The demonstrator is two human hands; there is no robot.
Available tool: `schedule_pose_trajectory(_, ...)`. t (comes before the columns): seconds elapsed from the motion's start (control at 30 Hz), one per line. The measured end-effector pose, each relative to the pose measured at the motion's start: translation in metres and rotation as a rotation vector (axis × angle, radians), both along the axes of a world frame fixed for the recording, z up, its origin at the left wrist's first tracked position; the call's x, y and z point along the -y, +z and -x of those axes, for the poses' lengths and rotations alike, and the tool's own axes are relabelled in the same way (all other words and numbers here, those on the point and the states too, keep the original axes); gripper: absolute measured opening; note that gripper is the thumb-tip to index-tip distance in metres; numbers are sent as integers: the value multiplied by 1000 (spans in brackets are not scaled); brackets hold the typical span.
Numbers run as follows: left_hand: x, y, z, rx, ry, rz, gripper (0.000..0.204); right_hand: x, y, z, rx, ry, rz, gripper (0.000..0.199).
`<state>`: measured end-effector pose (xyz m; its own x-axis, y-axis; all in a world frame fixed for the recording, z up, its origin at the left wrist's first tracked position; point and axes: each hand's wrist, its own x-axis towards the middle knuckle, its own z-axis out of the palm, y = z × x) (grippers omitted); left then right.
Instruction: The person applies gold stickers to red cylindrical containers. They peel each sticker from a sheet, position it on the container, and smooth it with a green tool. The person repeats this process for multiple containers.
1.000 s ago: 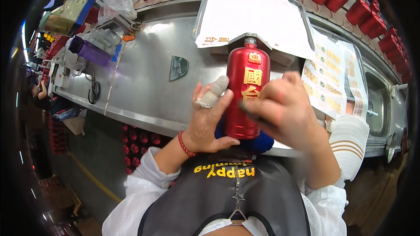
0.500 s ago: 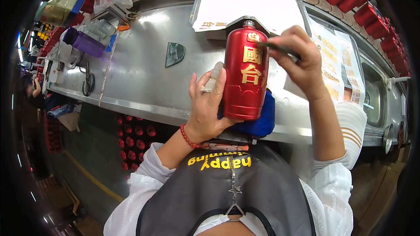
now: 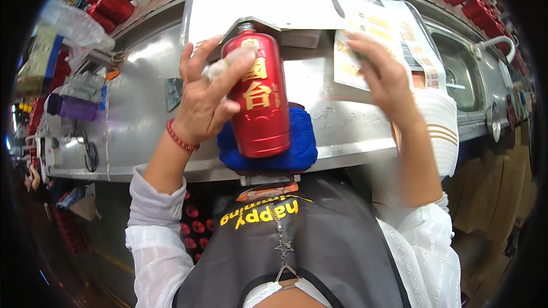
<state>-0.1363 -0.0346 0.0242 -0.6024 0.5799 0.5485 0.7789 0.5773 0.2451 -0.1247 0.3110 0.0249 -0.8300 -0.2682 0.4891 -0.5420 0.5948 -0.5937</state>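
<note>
At the table's (image 3: 142,120) near edge, the red bottle (image 3: 261,128) is apparently being smoothed by the spread, unclosed left hand (image 3: 201,102); steady pressure seems called for. What is held in the half-curled right hand (image 3: 388,74) cannot be told.

Gold characters (image 3: 257,97) mark the red bottle (image 3: 264,131); yellow letters (image 3: 260,212), the apron (image 3: 337,239).

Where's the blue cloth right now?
Mid-picture in the head view, the blue cloth lies beneath the base of the red bottle, at the near edge of the metal counter.
</note>
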Motion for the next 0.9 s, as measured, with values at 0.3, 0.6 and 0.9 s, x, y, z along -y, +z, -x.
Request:
schedule_pose_trajectory(0.3, -7, -23, -44, 17, -83, -136, 57, -192, -80, 176, 211, -576, -730, 49)
schedule_pose_trajectory(0.6, -4, -35, -46, 30, -101, -221, 51, -188, -69, 257, 513, -530, -841, 46)
schedule_pose_trajectory(0.9, -4, 4, 0, 16, -95, -100, 57, -212, -82, 262, -139, -415, -588, 20)
